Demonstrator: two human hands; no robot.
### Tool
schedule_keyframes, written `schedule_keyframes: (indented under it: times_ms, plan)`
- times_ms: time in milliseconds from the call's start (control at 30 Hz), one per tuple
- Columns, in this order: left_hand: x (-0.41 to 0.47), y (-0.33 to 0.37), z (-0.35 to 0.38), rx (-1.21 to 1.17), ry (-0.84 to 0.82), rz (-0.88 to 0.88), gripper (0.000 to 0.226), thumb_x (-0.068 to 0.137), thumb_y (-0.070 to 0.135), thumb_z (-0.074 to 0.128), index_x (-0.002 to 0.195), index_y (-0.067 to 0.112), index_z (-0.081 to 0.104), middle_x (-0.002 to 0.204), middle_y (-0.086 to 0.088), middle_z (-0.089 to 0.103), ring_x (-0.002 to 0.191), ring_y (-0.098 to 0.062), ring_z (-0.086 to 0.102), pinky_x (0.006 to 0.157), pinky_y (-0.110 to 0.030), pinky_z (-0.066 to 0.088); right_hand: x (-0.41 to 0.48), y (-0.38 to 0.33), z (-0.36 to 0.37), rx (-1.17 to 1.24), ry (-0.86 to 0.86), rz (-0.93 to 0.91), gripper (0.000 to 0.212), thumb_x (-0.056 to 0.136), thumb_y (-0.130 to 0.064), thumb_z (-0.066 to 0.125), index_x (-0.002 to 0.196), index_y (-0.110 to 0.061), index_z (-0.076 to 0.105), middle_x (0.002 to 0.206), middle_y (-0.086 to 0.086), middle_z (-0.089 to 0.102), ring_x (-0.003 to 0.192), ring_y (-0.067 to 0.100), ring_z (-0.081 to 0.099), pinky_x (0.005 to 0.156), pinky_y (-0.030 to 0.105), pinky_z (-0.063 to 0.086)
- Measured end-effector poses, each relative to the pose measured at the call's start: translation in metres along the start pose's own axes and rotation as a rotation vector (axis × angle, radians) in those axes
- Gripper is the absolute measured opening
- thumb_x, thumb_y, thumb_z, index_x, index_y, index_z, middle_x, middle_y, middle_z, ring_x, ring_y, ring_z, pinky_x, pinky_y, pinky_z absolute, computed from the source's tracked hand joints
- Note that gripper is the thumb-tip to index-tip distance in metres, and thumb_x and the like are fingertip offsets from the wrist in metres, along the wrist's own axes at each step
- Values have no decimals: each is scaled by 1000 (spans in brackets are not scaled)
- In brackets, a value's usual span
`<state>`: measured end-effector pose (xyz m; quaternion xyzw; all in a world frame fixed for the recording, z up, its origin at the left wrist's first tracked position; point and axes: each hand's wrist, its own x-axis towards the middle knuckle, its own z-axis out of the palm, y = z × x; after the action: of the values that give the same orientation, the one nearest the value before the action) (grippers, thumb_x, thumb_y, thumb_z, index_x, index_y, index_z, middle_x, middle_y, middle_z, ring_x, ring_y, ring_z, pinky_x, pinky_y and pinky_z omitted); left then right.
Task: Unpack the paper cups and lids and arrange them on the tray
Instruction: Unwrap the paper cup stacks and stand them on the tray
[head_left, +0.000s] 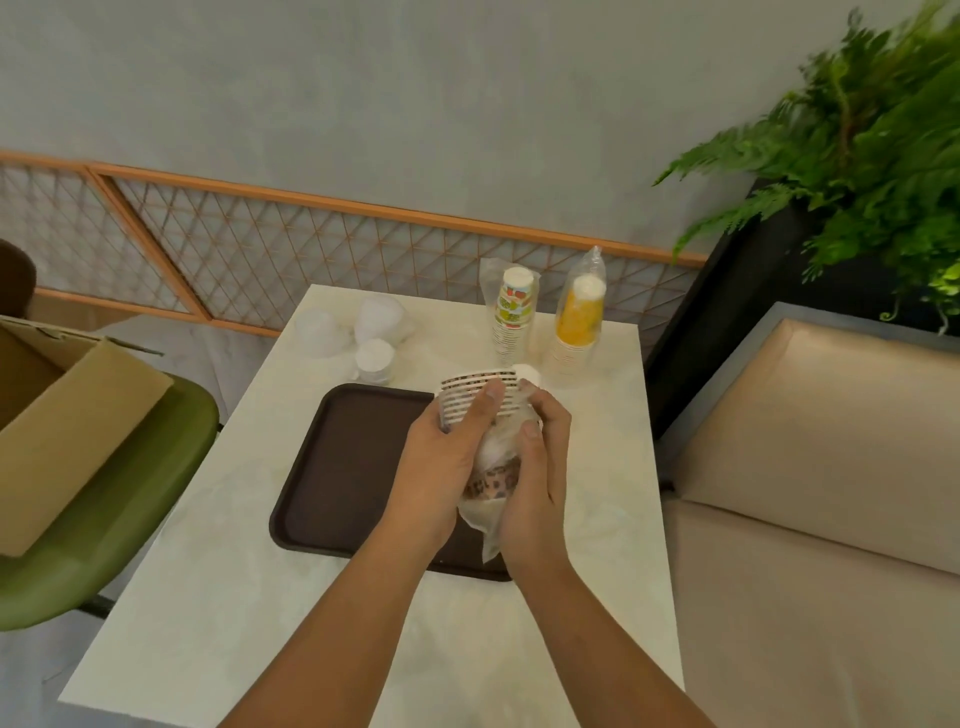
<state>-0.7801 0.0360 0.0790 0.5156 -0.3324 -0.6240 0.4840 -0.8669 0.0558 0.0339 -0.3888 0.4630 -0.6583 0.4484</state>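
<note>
A stack of brown-patterned paper cups (470, 395) lies tilted above the dark brown tray (343, 467), partly out of its clear plastic sleeve (493, 462). My left hand (447, 457) grips the bare rims of the stack. My right hand (535, 467) holds the crumpled sleeve around the stack's lower end. Two more sleeved cup stacks stand at the table's back: a fruit-print stack (514, 317) and an orange stack (579, 322). Bagged white lids (376, 338) lie at the back left of the table.
The pale marble table (291, 597) is small and square. A cardboard box (67, 426) rests on a green chair (119, 519) to the left. A beige bench (810, 493) and a fern (872, 156) stand to the right. A lattice fence runs behind.
</note>
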Motion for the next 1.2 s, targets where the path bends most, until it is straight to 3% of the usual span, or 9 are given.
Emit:
schedule_keyframes:
  times_ms: [267, 333, 433, 500, 633, 767, 900, 1033, 1200]
  plan:
    - [-42, -12, 22, 32, -14, 72, 38, 95, 39, 75, 125, 17, 70, 118, -10, 77, 111, -30, 74, 104, -57, 54, -19, -29, -19, 44, 12, -14, 36, 106, -37, 43, 136, -16, 44, 138, -1, 59, 123, 19, 64, 100, 48, 58]
    - [-46, -13, 23, 49, -15, 67, 32, 97, 36, 73, 122, 16, 72, 115, -10, 78, 109, -30, 75, 103, -57, 55, -17, -33, -26, 50, -20, -29, 34, 103, -31, 45, 134, -16, 44, 134, -11, 61, 121, 22, 63, 98, 50, 57]
    - [-53, -10, 22, 181, -14, 96, 28, 92, 37, 77, 116, 20, 74, 108, -2, 80, 103, -23, 76, 101, -53, 57, -5, -46, -47, 13, -67, -43, 35, 96, -35, 53, 130, -27, 50, 136, 3, 60, 126, 30, 59, 103, 57, 52]
    - [-57, -8, 21, 307, -45, 138, 35, 86, 46, 80, 113, 24, 74, 103, 4, 80, 98, -16, 77, 97, -47, 60, 12, -59, -61, -191, -229, -121, 36, 92, -38, 56, 127, -28, 59, 137, 3, 59, 130, 22, 55, 110, 51, 47]
    - [-60, -4, 16, 480, -74, 185, 37, 78, 57, 78, 106, 36, 67, 95, 21, 75, 88, 2, 72, 79, -21, 58, 39, -86, -82, -437, -647, -111, 16, 96, -28, 61, 91, -21, 74, 134, -3, 60, 127, 9, 55, 108, 37, 48]
    - [-61, -6, 11, 526, -35, 178, 27, 85, 49, 80, 107, 37, 69, 96, 19, 76, 90, 0, 72, 88, -30, 60, 49, -92, -92, -565, -802, -218, 21, 102, -24, 60, 94, -9, 73, 134, -8, 58, 131, 13, 52, 107, 43, 49]
    - [-67, -8, 10, 524, -52, 188, 44, 77, 60, 81, 110, 33, 69, 98, 12, 78, 91, -8, 75, 92, -41, 62, 45, -86, -85, -576, -676, -309, 27, 106, -30, 50, 105, -9, 68, 142, -6, 54, 135, 13, 50, 109, 46, 48]
    - [-72, -8, 4, 561, -56, 191, 35, 82, 50, 83, 110, 37, 65, 96, 23, 74, 89, 3, 71, 78, -22, 57, 45, -83, -83, -535, -421, -313, 44, 107, -42, 41, 138, -16, 59, 138, -4, 61, 128, 14, 57, 101, 44, 55]
    - [-77, -4, -3, 466, -13, 193, 30, 85, 44, 82, 111, 38, 68, 100, 17, 77, 96, -4, 73, 90, -33, 61, 50, -80, -88, -481, -348, -135, 33, 109, -37, 48, 130, -20, 67, 119, -6, 73, 114, 11, 67, 96, 45, 59]
